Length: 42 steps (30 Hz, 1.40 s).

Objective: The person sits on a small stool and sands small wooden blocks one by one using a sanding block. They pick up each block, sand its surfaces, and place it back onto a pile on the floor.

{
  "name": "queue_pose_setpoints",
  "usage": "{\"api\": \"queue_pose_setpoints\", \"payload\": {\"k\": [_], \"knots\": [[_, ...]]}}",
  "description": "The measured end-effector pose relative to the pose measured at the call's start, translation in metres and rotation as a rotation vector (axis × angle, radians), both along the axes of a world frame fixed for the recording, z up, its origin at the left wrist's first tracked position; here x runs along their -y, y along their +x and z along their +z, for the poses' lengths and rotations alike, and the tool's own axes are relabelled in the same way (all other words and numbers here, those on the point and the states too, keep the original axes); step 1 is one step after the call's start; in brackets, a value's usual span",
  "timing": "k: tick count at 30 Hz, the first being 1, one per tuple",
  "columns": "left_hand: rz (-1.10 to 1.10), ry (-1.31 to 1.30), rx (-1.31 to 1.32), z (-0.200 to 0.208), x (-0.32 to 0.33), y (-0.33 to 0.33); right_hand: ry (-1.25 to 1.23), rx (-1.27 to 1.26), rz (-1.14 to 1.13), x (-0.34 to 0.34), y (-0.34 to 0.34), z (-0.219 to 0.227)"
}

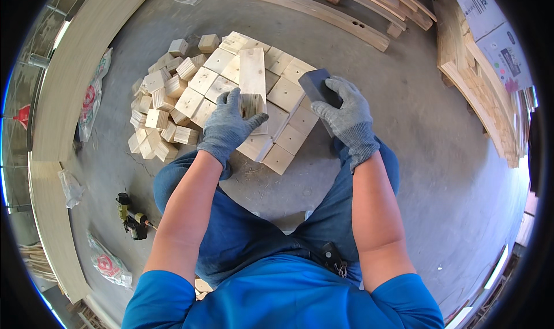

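A seated worker in grey knit gloves sands pale wooden blocks on a concrete floor [415,115]. The left hand [228,127] steadies a longer wooden board [252,72] that lies over the laid-out blocks [285,92], its fingers [254,121] curled closed around the board's near end. The right hand [346,118] has its fingers wrapped shut over a dark grey sanding block [316,83], which sits at about two o'clock from the board, just beside it and resting on the blocks.

By the look of it, the smoothing step is in hand; the next move seems to call for bringing the sanding block across onto the board while the left hand keeps the board from sliding.

The board is light, clean-sawn softwood with straight grain, its end grain facing the worker. A loose heap of smaller blocks [156,115] lies at nine o'clock from it. A nail gun [131,216] rests on the floor at about seven o'clock, well apart, and curved timber pieces [75,69] ring the work area.
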<state>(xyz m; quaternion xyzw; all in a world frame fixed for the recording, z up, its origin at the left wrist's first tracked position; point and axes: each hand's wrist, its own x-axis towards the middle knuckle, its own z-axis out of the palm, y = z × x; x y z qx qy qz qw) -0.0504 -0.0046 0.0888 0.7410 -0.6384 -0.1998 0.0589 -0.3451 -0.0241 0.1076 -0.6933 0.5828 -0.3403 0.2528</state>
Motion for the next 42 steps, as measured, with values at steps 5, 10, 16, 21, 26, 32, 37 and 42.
{"api": "queue_pose_setpoints", "payload": {"k": [5,10,16,21,26,32,37,42], "knots": [[-0.04,-0.051,-0.21,0.007,-0.003,0.031,0.02,-0.002,-0.017,0.0,0.001,-0.007],[-0.076,0.022,-0.227,-0.01,-0.003,0.07,0.023,-0.065,0.011,0.001,0.008,-0.007],[-0.148,0.04,-0.304,-0.042,0.007,0.084,0.033,-0.124,0.041,0.0,0.02,-0.007],[-0.202,0.11,-0.417,-0.049,0.019,0.075,0.045,-0.143,0.051,0.0,0.023,-0.008],[-0.154,0.059,-0.46,-0.061,0.01,0.077,0.05,-0.104,0.072,0.0,0.03,-0.014],[-0.068,-0.048,-0.61,-0.077,-0.005,0.069,0.018,-0.122,0.121,-0.003,0.045,-0.022],[-0.07,-0.072,-0.637,-0.091,-0.013,0.069,-0.086,-0.131,0.177,-0.014,0.057,-0.023],[-0.096,-0.174,-0.811,-0.119,-0.01,0.071,-0.237,-0.163,0.293,-0.033,0.086,-0.019]]}}
